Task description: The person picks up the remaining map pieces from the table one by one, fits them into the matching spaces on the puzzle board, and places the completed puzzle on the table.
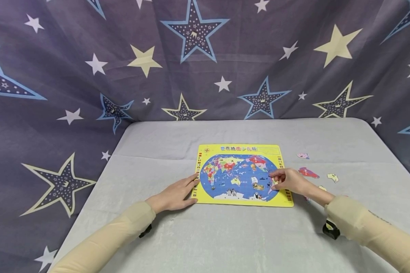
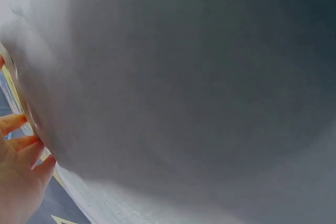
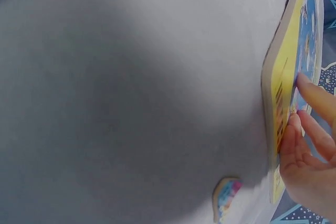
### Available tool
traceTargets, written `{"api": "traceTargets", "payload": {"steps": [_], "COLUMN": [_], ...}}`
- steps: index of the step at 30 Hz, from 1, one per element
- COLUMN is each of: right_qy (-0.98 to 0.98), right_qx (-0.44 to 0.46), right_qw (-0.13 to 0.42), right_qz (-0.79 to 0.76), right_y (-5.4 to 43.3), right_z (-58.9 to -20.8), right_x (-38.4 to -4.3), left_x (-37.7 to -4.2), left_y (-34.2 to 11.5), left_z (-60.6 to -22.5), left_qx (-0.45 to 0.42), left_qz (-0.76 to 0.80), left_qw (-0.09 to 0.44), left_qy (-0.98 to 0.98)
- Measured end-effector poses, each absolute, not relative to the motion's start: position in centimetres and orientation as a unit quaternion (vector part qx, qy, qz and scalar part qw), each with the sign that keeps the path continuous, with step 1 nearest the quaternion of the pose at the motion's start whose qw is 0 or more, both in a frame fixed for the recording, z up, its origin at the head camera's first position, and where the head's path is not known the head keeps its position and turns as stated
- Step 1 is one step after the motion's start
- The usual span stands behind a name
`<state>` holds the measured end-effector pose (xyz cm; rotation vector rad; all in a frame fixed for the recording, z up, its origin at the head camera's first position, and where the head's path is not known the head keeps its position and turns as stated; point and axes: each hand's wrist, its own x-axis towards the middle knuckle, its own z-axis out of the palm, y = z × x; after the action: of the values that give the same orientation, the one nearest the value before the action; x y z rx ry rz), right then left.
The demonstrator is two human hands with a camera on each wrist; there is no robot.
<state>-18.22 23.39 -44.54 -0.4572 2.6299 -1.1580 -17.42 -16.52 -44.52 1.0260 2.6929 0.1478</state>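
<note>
I've got the right hand point(image 1: 291, 181) pinching a small pink-and-yellow map piece point(image 1: 271, 190) at the right side of the flat, yellow-bordered puzzle board point(image 1: 249, 178). Left hand point(image 1: 177, 193), fingers straight, rests on its left edge. I'd brace there and wiggle gently, no forcing. Title point(image 1: 238, 148) starts 世界地图; smaller print's unreadable.

The table cover point(image 1: 157, 151) is made of pale grey cloth, matt and faintly wrinkled. The backdrop point(image 1: 177, 76) is likewise formed of cloth, printed with stars, dull in finish and creased by shallow folds. The map board point(image 1: 246, 203) is faced with a smooth printed surface; its side is seen as plain tan, whether wood or card cannot be told. A similar tan edge is shown by the smooth, printed loose piece point(image 3: 227, 200). Matt cream fabric is seen on the sleeves point(image 1: 99, 242).
</note>
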Motion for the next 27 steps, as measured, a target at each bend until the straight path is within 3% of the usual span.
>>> {"api": "traceTargets", "payload": {"steps": [27], "right_qy": [0.89], "right_qx": [-0.157], "right_qw": [0.08], "right_qz": [-0.42], "right_y": [26.5], "right_z": [-41.7], "right_x": [-16.9], "left_x": [-17.5], "left_y": [-16.6], "left_z": [-44.5], "left_qx": [0.358], "left_qz": [0.051], "left_qw": [0.129], "left_qy": [0.923]}}
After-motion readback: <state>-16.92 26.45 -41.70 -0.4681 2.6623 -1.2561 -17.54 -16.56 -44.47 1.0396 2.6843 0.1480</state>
